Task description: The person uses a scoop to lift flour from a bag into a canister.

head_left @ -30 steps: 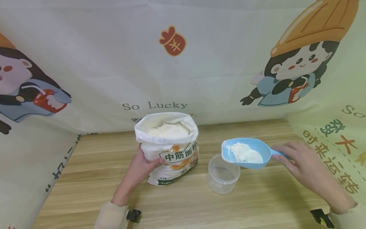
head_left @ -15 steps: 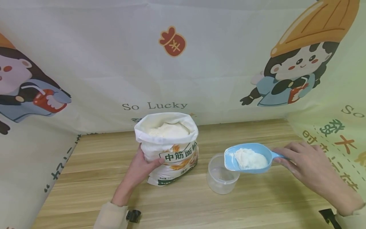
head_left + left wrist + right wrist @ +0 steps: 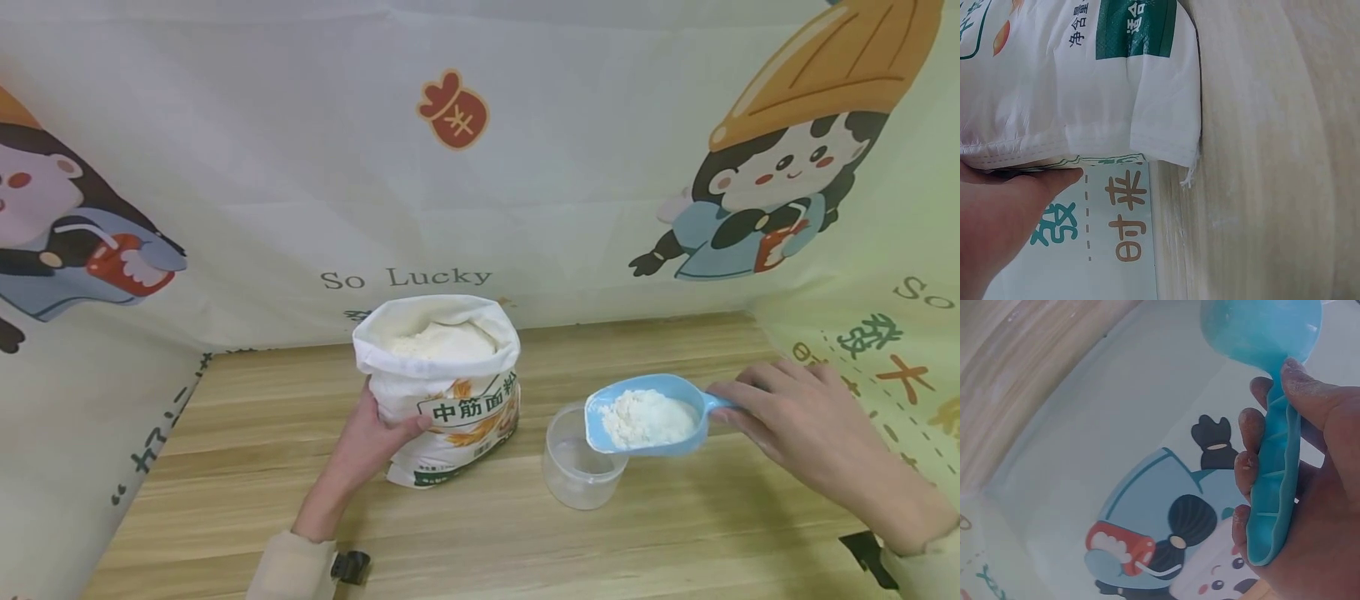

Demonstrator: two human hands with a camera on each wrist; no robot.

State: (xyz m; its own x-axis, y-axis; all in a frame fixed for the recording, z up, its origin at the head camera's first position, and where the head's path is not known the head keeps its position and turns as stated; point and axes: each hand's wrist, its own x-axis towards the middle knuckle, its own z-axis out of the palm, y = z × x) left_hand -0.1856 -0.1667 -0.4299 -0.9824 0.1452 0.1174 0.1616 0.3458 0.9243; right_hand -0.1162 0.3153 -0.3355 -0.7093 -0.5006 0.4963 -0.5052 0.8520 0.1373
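The right hand (image 3: pixel 802 425) grips the handle of a blue scoop (image 3: pixel 675 448), fingers curled round it and thumb against its neck; white dust marks the fingertips. The scoop carries a heap of flour (image 3: pixel 648 418) and is held up off the worktop (image 3: pixel 487 542), its front lip overlapping the rim of a clear round tub (image 3: pixel 585 492) in the head view. The left hand (image 3: pixel 375 437) holds the side of an upright white bag (image 3: pixel 465 429), thumb across the printed front. The bag's top is open, showing more flour inside; the tub stands just beside it, between bag and right hand. A printed cloth (image 3: pixel 562 208) hangs behind.
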